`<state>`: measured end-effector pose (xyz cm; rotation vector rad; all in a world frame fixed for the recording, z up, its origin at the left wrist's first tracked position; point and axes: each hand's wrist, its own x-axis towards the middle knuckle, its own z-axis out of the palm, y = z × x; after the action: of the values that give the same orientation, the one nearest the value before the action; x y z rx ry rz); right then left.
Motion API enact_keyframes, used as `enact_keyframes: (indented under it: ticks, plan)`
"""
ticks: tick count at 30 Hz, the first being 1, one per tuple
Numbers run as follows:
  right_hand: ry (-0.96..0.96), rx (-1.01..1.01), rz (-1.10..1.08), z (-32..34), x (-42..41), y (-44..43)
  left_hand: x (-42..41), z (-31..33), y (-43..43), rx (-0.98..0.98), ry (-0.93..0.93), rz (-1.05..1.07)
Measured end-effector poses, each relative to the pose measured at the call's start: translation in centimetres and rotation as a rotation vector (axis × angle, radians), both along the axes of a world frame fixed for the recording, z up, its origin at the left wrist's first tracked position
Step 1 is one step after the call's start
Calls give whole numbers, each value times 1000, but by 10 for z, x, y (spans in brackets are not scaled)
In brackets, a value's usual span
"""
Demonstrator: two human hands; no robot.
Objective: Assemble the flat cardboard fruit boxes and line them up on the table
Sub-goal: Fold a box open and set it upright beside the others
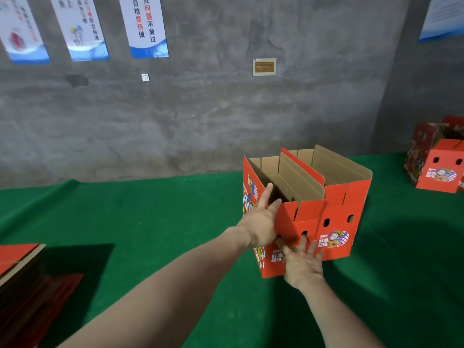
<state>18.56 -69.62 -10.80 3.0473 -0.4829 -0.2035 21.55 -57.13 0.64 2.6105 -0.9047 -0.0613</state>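
The open box (291,222) stands on the green table (150,222), its right flank touching a second box (349,204) at its 2 o'clock. Left hand (261,222): fingers straight, laid over the box's near-left top corner, pinching nothing. Right hand (303,262): fingers spread, flat on the front face; the box lies at its 12 o'clock. Long axis judged 6 to 12. Squaring the row likely calls for a push toward 12; the right hand is better placed. The flat stack (22,267) waits at 8 o'clock.
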Motion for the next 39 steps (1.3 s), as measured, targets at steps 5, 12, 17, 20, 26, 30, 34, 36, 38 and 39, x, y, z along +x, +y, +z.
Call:
enact_keyframes:
  ticks: [5, 12, 17, 20, 26, 30, 34, 36, 38, 39]
  plan:
    - [-186, 71, 73, -15, -4, -2, 14, -10, 4, 94, -88, -89]
    - [-103, 134, -47, -19, 12, -6, 24, -8, -3, 101, -71, -185]
    - [17, 280, -181, 14, 47, 2, 23, 1, 18, 99, -182, -94]
    - [-237, 349, -188, 28, 52, 8, 22, 10, 54, 55, -213, -16]
    - [-506, 357, -117, 38, 34, 16, 6, -2, 143, 93, -186, 181]
    - [-786, 433, -2, 67, 24, 48, -9, 8, 202, 76, -193, 312]
    - [-828, 479, 274, 105, 15, 122, -36, 16, 264, 41, -198, 408]
    - [-635, 528, 375, 119, 7, 170, -56, 15, 302, 40, -186, 465]
    - [-461, 552, 512, 125, -8, 222, -76, 11, 348, 66, -157, 543]
    - [-421, 567, 587, 125, -19, 251, -87, 9, 374, 88, -133, 596]
